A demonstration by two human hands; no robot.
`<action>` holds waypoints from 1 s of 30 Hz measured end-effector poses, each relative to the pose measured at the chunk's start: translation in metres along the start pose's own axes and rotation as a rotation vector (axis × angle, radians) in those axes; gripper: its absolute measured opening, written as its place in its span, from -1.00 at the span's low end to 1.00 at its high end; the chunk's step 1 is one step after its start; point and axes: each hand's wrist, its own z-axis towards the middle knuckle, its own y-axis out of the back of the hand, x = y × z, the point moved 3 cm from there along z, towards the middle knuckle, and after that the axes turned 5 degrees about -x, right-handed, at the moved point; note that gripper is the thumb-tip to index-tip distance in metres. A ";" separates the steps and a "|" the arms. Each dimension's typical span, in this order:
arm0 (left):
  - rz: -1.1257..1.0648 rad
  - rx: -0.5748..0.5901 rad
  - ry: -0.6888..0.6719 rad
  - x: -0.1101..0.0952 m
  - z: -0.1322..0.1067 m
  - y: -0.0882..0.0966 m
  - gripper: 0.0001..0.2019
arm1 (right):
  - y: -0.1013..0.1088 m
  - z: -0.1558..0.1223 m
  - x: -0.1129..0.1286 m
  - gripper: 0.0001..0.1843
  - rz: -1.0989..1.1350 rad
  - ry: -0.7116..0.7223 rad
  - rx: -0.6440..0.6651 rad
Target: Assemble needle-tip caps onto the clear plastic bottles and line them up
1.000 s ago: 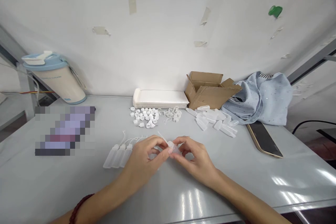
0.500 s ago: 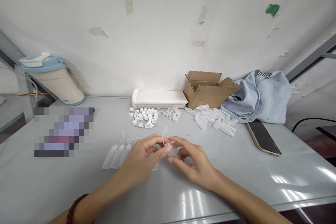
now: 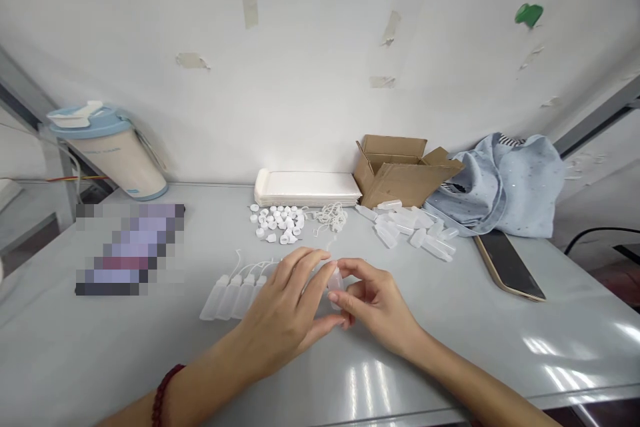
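Observation:
My right hand grips a small translucent plastic squeeze bottle between thumb and fingers, held tilted above the table. Over it reaches my left hand, its fingers stretched out and apart. The left index fingertip is at the bottle's top, while the left thumb extends below, close to the right fingers. A pale cord end shows just above the left fingertips. Left of that hand lies a row of several similar bottles with white tops and cords; the hand hides part of the row.
Behind my hands lie white caps, a tangle of white cord and loose bottles. A white stack, cardboard box and blue cloth line the wall. A phone is right; a tumbler and blurred phone-like object left.
My left hand has let go of its pinch at the bottle's top and spread its fingers. My right hand keeps the bottle, which now stands more upright. The view has shifted slightly.

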 end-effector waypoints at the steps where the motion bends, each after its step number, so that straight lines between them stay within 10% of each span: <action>1: 0.012 -0.001 -0.013 0.000 0.001 0.000 -0.54 | -0.001 0.000 -0.001 -0.68 0.014 -0.012 0.006; 19: -0.180 0.087 0.084 0.007 -0.011 -0.003 -0.66 | -0.005 0.007 -0.008 -0.65 0.065 -0.021 0.144; 30: -0.250 0.379 0.240 0.017 -0.012 -0.011 -0.71 | 0.023 0.026 -0.009 -0.66 -0.147 0.012 -0.095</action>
